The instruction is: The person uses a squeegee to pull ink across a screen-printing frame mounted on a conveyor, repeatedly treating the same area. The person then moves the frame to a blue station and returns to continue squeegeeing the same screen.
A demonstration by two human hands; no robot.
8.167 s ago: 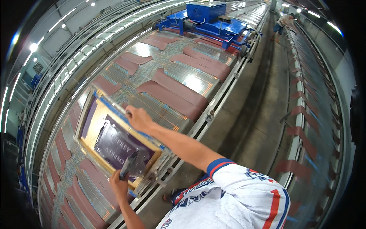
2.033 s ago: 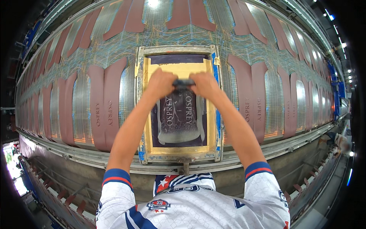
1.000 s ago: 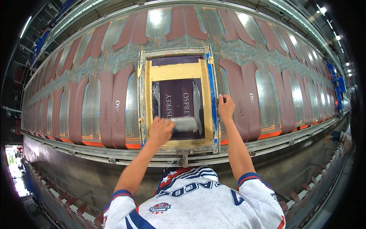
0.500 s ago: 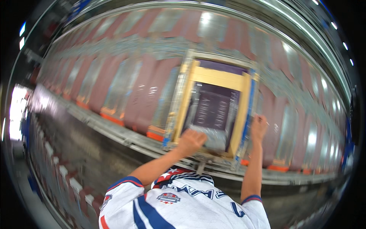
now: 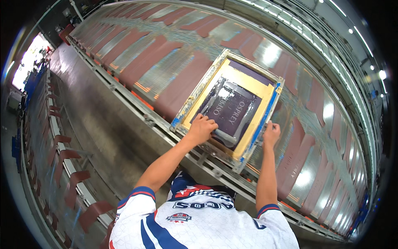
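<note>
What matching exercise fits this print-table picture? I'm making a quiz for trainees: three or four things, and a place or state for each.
Things:
1. left hand
2. right hand
3. printing screen frame
4. maroon fabric pieces

Places or states:
A. lie in a row along the long table
B. grips the squeegee at the near end of the dark mesh
C. rests on the blue-taped side of the frame
D. lies flat on the table, yellow inside its border

Pairs: 1-B, 2-C, 3-D, 4-A
</note>
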